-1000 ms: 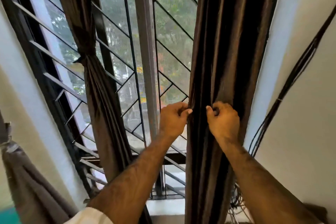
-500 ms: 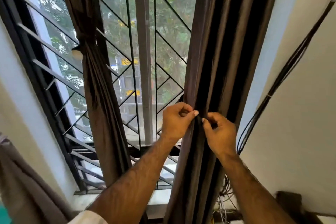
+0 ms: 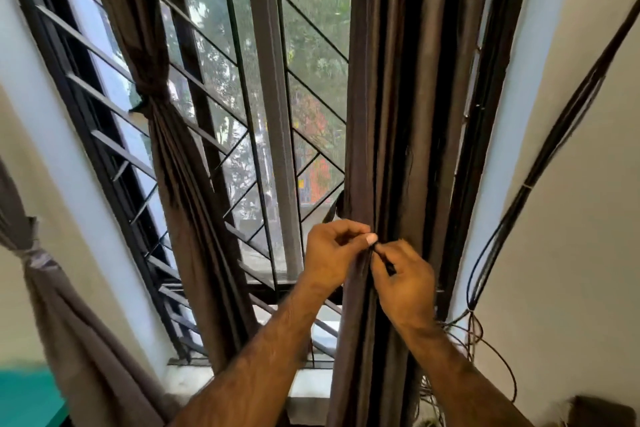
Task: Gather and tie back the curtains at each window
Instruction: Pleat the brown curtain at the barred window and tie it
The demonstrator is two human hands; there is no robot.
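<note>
Both hands have closed together, left hand [image 3: 334,255] and right hand [image 3: 403,279] pinching a fold of the vertical, ungathered dark brown satin curtain [image 3: 391,114] between them.

Curtain [image 3: 398,114] of faintly sheeny brown cloth; grille [image 3: 221,135] probably metal.

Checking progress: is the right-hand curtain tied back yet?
No. The right curtain hangs straight, untied, while both hands pinch its folds.

Both bare forearms reach up and forward; left hand [image 3: 334,253] and right hand [image 3: 405,279] meet, fingers curled, fingertips pinching together.
</note>
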